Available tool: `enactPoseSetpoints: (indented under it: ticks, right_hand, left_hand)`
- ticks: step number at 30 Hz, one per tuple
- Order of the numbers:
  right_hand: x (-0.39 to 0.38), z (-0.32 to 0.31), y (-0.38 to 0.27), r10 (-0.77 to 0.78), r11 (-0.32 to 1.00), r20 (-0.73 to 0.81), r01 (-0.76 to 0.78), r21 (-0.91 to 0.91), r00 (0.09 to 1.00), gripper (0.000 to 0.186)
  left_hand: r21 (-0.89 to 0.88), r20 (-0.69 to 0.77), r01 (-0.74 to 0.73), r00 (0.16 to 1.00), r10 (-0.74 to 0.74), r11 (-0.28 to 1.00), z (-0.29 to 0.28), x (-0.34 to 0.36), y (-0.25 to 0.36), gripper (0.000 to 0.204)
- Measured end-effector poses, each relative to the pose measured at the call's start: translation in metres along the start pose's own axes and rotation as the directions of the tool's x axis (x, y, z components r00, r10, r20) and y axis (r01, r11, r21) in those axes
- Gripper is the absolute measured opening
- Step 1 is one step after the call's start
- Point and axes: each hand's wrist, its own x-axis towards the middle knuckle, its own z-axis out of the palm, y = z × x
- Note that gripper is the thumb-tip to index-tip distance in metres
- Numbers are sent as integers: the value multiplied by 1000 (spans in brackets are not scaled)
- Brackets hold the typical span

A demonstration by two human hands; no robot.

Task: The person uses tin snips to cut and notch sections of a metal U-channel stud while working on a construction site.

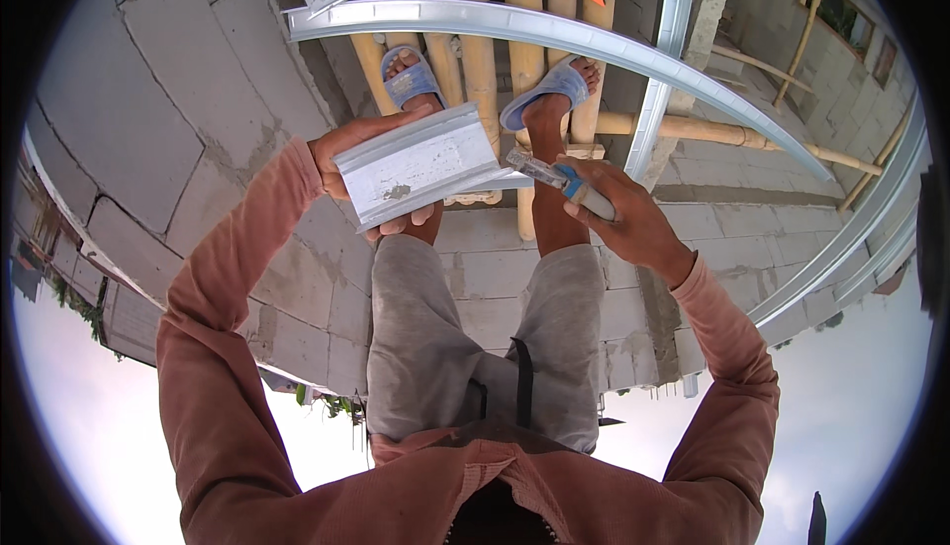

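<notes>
L hand (338,149) grips the metal channel (421,167) mid-frame, R hand (635,216) holds a blue-grey tool (572,185) by its R end, so a slip cd nick L hand or drop the pc thru gaps btwn bamboo poles (477,60), upper ctr.

Left hand (334,154) half-hidden behind metal piece (421,164)

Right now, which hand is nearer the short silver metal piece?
Left. The left hand grips the short silver metal piece around its left side; the right hand is beyond its right end, holding a blue-and-grey tool.
</notes>
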Motion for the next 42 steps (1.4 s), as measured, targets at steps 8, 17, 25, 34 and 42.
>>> enactPoseSetpoints:
  ticks: [8,17,25,34,42]
  right_hand:
    - [-2,-5,4,-12,996,24,14,-88,1000,48]
    - [-12,8,8,13,996,131,-25,90,991,41]
    - [-4,-1,25,80,997,-169,-76,30,982,50]
    - [-9,47,-44,350,389,260,-392,834,900,55]
    - [0,43,-57,201,295,363,-410,863,910,71]
  left_hand:
    - [-10,3,28,1000,-28,1000,0,1,5,87]
    - [130,131,111,983,-128,985,0,-3,10,89]
    - [301,-311,-283,873,375,910,8,0,-1,89]
    - [78,-317,-900,386,866,429,26,67,-2,80]
    - [14,-251,-916,385,888,401,34,83,-4,84]
